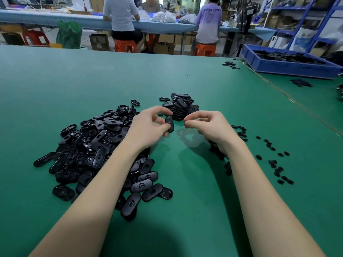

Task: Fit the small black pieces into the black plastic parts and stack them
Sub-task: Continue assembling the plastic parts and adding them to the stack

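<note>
**A:** What is each hand doing?

**B:** The left hand (152, 123) pinches one oblong black plastic part (169, 124) between thumb and curled fingers, holding it above the green counter (92, 80). The right hand (206, 125) has its fingers curled, with thumb and forefinger closed on something small and dark at the tips; it looks like one of the small black pieces, but it is too small to be sure.

**A:** Take the leaning stack of finished black parts (181, 108) as the marker. Where is everything?

**B:** The held part sits just in front of that stack, nearer the person, and the right fingertips are just beside it, apart from it. The big loose heap of oblong black plastic parts (96, 145) lies to the left of the stack and nearer the person, running under the left forearm. The scattered small black round pieces (274, 162) lie to the right of the stack, beyond the right forearm, with more of them partly hidden below the right wrist.

**A:** Anything farther out?

**B:** A blue plastic bin of dark parts (289, 65) stands far right of the stack on the neighbouring counter. Beyond the stack, people sit on orange stools (126, 46) at a long blue-covered table (55, 19).
</note>
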